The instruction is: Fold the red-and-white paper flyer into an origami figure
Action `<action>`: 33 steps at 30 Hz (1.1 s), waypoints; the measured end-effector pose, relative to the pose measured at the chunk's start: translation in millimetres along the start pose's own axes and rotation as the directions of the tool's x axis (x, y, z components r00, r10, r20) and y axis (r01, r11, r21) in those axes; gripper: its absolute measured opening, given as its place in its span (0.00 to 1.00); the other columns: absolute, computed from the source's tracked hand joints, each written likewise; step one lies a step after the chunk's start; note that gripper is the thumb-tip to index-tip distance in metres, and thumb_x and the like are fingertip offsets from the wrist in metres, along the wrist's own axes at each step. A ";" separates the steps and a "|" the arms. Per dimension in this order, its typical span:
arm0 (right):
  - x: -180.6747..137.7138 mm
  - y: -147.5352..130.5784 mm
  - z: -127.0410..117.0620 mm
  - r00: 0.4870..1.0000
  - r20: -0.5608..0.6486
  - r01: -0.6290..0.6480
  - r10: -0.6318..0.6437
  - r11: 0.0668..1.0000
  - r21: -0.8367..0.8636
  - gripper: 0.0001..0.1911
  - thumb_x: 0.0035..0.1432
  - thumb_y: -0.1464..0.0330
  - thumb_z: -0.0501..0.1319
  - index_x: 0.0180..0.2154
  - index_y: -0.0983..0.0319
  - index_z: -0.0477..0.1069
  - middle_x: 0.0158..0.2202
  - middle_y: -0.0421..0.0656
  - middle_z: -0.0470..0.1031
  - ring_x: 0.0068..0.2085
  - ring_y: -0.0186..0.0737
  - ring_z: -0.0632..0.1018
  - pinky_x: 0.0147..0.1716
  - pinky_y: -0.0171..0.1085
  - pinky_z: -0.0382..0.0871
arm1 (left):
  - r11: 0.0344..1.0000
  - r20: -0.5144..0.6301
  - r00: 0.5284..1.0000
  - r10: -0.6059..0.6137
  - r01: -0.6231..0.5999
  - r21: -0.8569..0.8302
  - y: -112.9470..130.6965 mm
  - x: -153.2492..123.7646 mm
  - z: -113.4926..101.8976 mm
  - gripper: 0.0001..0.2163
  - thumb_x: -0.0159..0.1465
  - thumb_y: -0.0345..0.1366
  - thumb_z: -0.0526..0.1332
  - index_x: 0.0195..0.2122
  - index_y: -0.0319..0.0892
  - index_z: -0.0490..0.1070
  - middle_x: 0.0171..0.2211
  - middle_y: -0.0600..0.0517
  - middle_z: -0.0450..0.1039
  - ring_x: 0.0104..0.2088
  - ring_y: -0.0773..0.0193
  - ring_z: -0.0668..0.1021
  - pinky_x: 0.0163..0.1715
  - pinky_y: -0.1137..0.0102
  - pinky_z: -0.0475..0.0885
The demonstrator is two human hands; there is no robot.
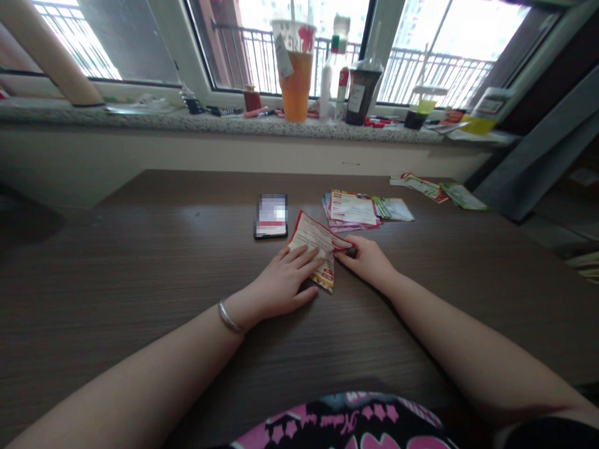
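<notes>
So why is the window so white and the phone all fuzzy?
In the head view, daylight washes out the window, so the cups on the sill look dark; the phone screen is blurred into blocks; the wide lens bends the sill; the hands pressing the folded leaflet stay fairly sharp.

Folded leaflet (314,248) lies on tabletop (140,262) under left hand (285,284), right hand (369,260) at its right edge; phone (271,216) just left of it; leaflet stack (352,209) behind; cups (296,68) on windowsill (140,118) beyond.
</notes>
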State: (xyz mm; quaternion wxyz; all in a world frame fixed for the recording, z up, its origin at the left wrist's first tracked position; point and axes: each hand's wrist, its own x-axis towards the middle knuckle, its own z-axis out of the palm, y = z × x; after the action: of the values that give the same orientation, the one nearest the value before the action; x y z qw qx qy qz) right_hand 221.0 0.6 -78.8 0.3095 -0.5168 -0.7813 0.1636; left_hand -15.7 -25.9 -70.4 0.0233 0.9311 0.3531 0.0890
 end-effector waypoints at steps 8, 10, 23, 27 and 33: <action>-2.4 -10.5 -0.5 0.990 -0.141 0.027 -0.003 0.985 0.173 0.05 0.54 0.68 0.60 0.34 0.61 0.72 0.27 0.39 0.75 0.28 0.35 0.73 0.30 0.34 0.67 | 0.990 -0.131 0.991 -0.019 0.000 -0.142 0.7 0.2 -1.1 0.35 0.60 0.41 0.60 0.67 0.41 0.47 0.67 0.42 0.50 0.65 0.51 0.58 0.63 0.56 0.57; -3.4 -13.5 -0.3 0.991 -0.132 0.051 -0.026 0.981 0.187 0.05 0.54 0.69 0.59 0.33 0.61 0.72 0.28 0.39 0.75 0.28 0.35 0.72 0.30 0.34 0.67 | 0.989 -0.191 0.981 -0.016 -0.013 -0.149 0.6 0.2 0.4 0.38 0.60 0.40 0.61 0.67 0.41 0.44 0.67 0.40 0.48 0.66 0.50 0.57 0.63 0.55 0.58; -9.0 -30.3 2.0 0.995 -0.068 0.084 -0.071 0.972 0.220 0.03 0.53 0.71 0.59 0.29 0.61 0.70 0.25 0.38 0.73 0.26 0.33 0.72 0.28 0.33 0.68 | 0.995 -0.386 0.920 0.069 -0.091 -0.040 7.2 -2.3 -4.9 0.45 0.54 0.37 0.62 0.68 0.40 0.35 0.69 0.39 0.40 0.68 0.44 0.45 0.65 0.47 0.46; -10.1 -30.5 5.1 0.995 -0.006 0.100 -0.101 0.968 0.232 0.06 0.52 0.72 0.59 0.34 0.61 0.73 0.28 0.40 0.75 0.27 0.33 0.72 0.30 0.34 0.69 | 0.997 -0.415 0.908 0.055 -0.072 -0.027 7.5 -3.4 -3.7 0.45 0.54 0.38 0.62 0.68 0.42 0.35 0.69 0.39 0.38 0.68 0.43 0.44 0.65 0.45 0.46; -9.5 -31.6 4.4 0.995 -0.026 0.098 -0.095 0.970 0.223 0.03 0.51 0.73 0.59 0.29 0.61 0.71 0.25 0.38 0.71 0.26 0.32 0.71 0.28 0.32 0.67 | 0.998 -0.469 0.883 0.005 -0.033 -0.051 9.3 -4.0 -3.3 0.46 0.54 0.41 0.64 0.68 0.40 0.35 0.63 0.39 0.53 0.67 0.43 0.52 0.66 0.47 0.46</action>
State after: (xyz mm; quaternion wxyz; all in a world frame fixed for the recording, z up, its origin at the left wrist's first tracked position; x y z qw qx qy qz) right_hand 198.3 -20.8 -67.0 0.3792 -0.4414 -0.7797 0.2312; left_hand -13.2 -35.6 -66.8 -0.0367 0.8844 0.3363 0.3216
